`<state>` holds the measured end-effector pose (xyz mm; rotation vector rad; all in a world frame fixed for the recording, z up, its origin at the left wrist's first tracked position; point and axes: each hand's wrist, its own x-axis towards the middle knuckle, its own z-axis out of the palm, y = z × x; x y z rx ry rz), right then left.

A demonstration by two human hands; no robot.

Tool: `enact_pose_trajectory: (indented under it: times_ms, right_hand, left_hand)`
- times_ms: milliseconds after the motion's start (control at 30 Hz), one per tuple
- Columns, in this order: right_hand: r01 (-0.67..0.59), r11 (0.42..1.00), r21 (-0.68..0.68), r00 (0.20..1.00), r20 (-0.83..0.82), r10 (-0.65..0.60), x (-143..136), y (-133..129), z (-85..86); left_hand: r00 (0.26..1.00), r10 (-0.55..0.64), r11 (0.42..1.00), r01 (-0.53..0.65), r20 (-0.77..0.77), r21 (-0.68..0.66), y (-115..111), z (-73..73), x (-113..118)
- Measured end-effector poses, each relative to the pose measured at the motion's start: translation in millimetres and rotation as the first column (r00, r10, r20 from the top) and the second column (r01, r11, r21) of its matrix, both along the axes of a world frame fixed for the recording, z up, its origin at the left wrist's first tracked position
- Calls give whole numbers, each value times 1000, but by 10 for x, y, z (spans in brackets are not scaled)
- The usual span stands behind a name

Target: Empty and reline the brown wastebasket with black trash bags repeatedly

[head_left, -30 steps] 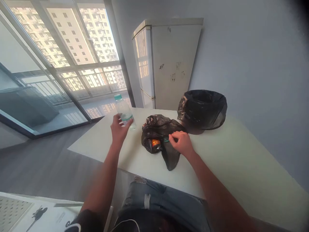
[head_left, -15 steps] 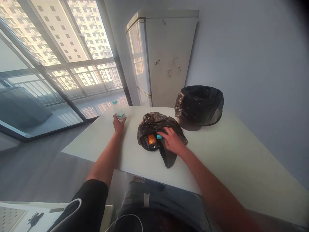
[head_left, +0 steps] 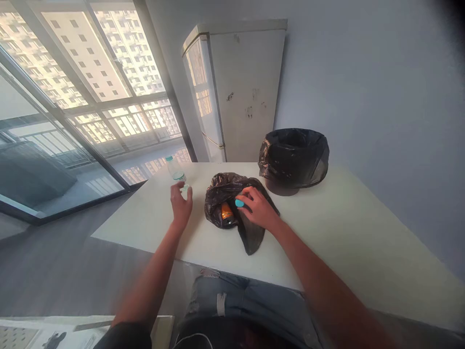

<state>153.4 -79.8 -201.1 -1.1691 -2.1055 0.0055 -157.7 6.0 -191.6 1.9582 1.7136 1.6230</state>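
Observation:
A clear plastic bottle (head_left: 176, 169) with a teal cap stands at the far left of the white table (head_left: 145, 218). Just in front of it is my left hand (head_left: 180, 201), thumb and fingers apart, holding nothing. A crumpled black plastic bag (head_left: 250, 237) lies open mid-table, with an orange can (head_left: 227, 213) showing in its mouth. Over the bag, my right hand (head_left: 259, 208) pinches a teal bottle cap (head_left: 239, 203) between thumb and fingers. Whether a bottle is attached to that cap, I cannot tell.
A bin lined with a black bag (head_left: 296, 160) stands at the table's back right. Behind the table is a white refrigerator (head_left: 247, 72), with a grey wall (head_left: 363, 97) to its right. Sliding glass doors (head_left: 72, 131) are on the left.
My left hand has let go of the clear bottle and drawn back slightly toward me. My right hand's fingers have closed on the teal cap in the bag's mouth.

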Motion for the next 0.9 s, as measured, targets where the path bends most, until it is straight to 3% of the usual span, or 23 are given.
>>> enact_pose_trajectory:
  times_ms: [67, 133, 200, 300, 433, 500, 533, 600, 667, 767, 833, 900]
  right_hand:
    - [56, 990, 131, 968, -250, -21, 54, -81, 82]
    - [179, 954, 241, 867, -497, -37, 80, -160, 153]
    - [240, 939, 245, 754, -656, -22, 73, -219, 210]
    - [126, 984, 128, 666, -746, 12, 10, -262, 263]
    - [-132, 989, 61, 565, -815, 126, -90, -243, 255]
    - [-223, 975, -10, 550, -827, 118, -115, -206, 218]
    - [-253, 965, -67, 600, -793, 102, -121, -182, 190]
    - [-272, 947, -171, 784, -610, 115, -127, -133, 113]
    - [-252, 940, -228, 934, -311, 175, -139, -89, 14]
    - [-173, 960, -219, 983, 20, 182, -183, -45, -129]
    - [-129, 971, -201, 983, 105, 152, -221, -28, -194]
    - [-141, 972, -186, 977, 135, 167, -262, -19, -230]
  left_hand:
    - [973, -226, 971, 229, -51, 69, -461, 179, 278]
    - [909, -404, 907, 412, -101, 83, -886, 347, 574]
    - [817, -548, 828, 560, -180, 21, -1197, 457, 845]
    - [743, -620, 782, 612, -251, -119, -1423, 464, 1129]
    - [802, -548, 836, 525, -238, -160, -1498, 375, 1157]
    - [876, -452, 892, 442, -169, -95, -1465, 397, 986]
    - [917, -377, 926, 373, -130, -54, -1414, 422, 855]
    - [980, -190, 981, 191, -55, 18, -1222, 462, 519]
    - [1000, 7, 998, -8, 22, 68, -928, 434, 118]
    - [967, 208, 975, -217, 147, 43, -449, 226, -490]
    - [926, 342, 938, -346, 162, -5, -221, 24, -817]
    - [907, 408, 913, -403, 109, -67, -110, -174, -1044]
